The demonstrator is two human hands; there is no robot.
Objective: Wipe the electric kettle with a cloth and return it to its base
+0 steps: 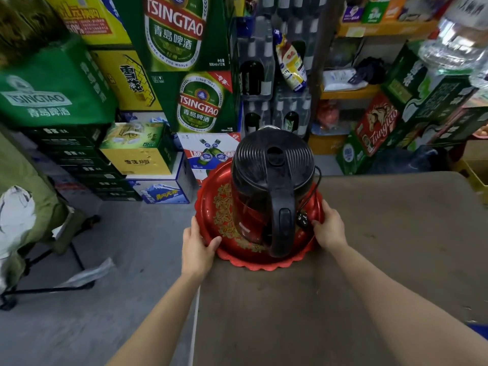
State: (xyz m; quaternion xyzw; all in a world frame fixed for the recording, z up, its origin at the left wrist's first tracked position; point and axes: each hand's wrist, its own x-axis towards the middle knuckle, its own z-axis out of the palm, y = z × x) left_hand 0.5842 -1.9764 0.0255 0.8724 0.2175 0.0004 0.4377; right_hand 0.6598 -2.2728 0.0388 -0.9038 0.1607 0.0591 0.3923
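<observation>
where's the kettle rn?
Head view, centre: the electric kettle stands on the red tray at the table's far-left corner, handle toward the person.

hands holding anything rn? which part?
Both hands grip the red tray by its scalloped rim: left hand on the left edge, right hand on the right edge. The electric kettle stands on the tray; neither hand touches it.

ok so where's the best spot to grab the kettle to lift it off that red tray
Take the electric kettle by its black loop handle, which faces the person at the near side. Come in from the near right with the right hand, which is closest, wrapping the fingers through the loop. The ribbed lid and wide glass body offer no such hold. The power cord lies on the tray.
</observation>
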